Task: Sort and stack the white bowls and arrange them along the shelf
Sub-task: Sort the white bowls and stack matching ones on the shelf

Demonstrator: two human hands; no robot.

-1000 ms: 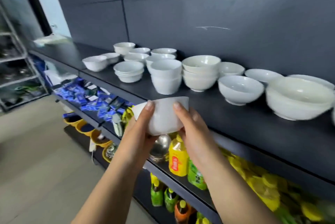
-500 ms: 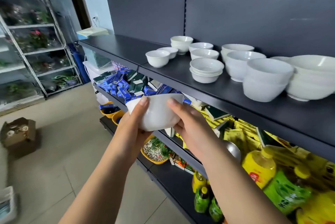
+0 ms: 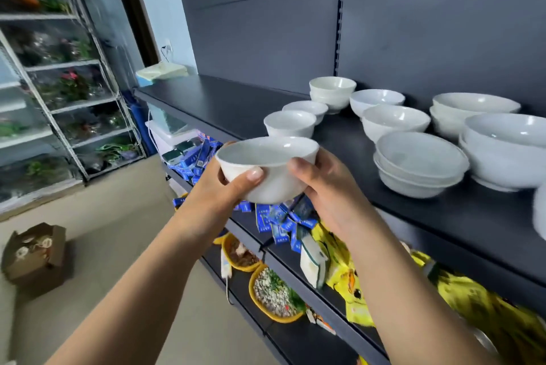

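Observation:
Both hands hold one small white bowl (image 3: pixel 267 169) upright in the air, just in front of the dark top shelf (image 3: pixel 224 98). My left hand (image 3: pixel 218 190) grips its left side with the thumb on the wall. My right hand (image 3: pixel 322 187) cups its right side. Directly behind it on the shelf stand two small single bowls (image 3: pixel 289 123), then a stack of two small bowls (image 3: pixel 332 92). Further right are medium bowls (image 3: pixel 396 122), a shallow stack (image 3: pixel 419 163) and larger stacked bowls (image 3: pixel 508 143).
The shelf's left half is bare up to a pale folded item (image 3: pixel 161 72) at its far end. Lower shelves hold blue packets (image 3: pixel 192 157), yellow bags (image 3: pixel 351 270) and yellow baskets (image 3: pixel 274 293). A wire rack (image 3: pixel 68 92) and a cardboard box (image 3: pixel 35 252) stand at left.
My view has swung left along the shelf. The held bowl has risen and tipped upright, from below the shelf edge to level with the small bowls at the left of the row.

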